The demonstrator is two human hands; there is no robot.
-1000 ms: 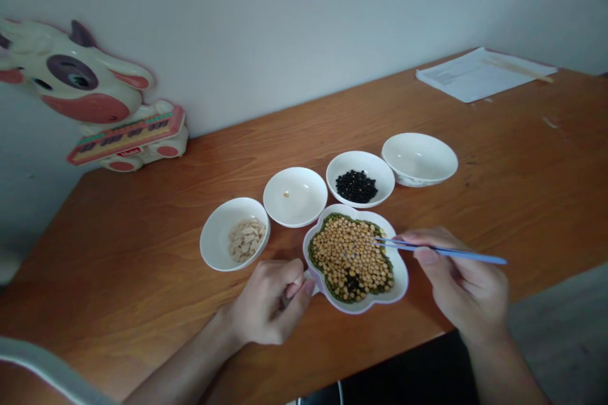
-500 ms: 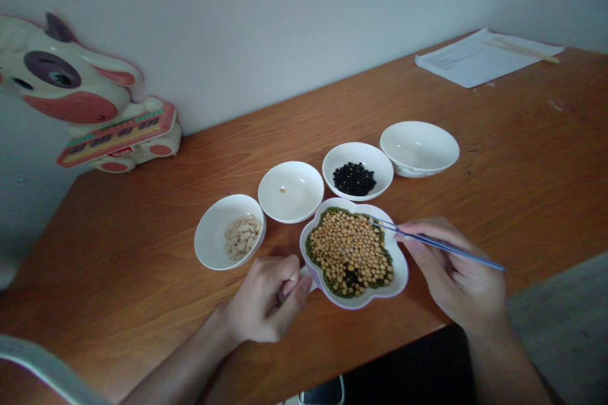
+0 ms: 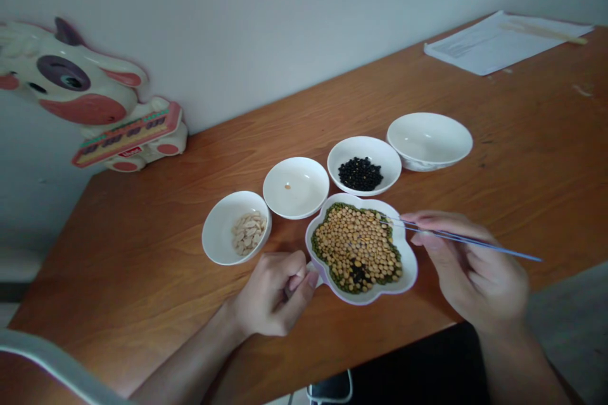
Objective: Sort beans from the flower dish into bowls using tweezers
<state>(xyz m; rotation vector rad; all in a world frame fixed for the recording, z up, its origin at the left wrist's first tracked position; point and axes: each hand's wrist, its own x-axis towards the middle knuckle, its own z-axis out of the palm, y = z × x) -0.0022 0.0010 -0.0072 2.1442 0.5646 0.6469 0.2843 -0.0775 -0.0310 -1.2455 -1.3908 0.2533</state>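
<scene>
brown bench by a pale wall: 1 dish of beans, too many to count, lies left of the right hand, whose grip is closed on 1 pair of tweezers, long axis pointing left over the dish. the left hand, nearer, wraps the handle. beyond stand 4 bowls, 1 with black beans, 1 with pale seeds.
</scene>
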